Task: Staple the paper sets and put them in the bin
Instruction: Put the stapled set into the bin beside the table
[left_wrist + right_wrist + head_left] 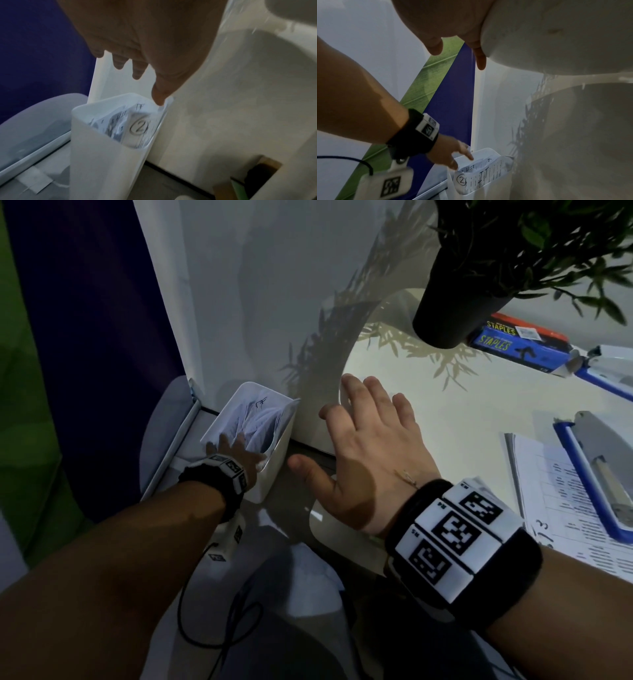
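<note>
The left hand (236, 451) is open, fingers straight, reaching into the top of the white bin (274, 467) with the paper sets (260, 419) inside. The right hand (363, 453) lies flat and open on the table (428, 392) edge nearby, with the stapler (596, 460) further right

Your white table (394, 361) has a rounded near-left corner and carries, at its far right, a black plant pot (445, 299) with a staples box (513, 342) just behind and beside it. At the right edge lies a stack of printed papers (561, 501) with a blue-and-grey stapler (596, 470) lying on top. Your right hand (366, 453) rests flat, fingers spread, over the table's left edge. On the floor (301, 508) below, the white bin (270, 474) stands against the table's side panel.
</note>
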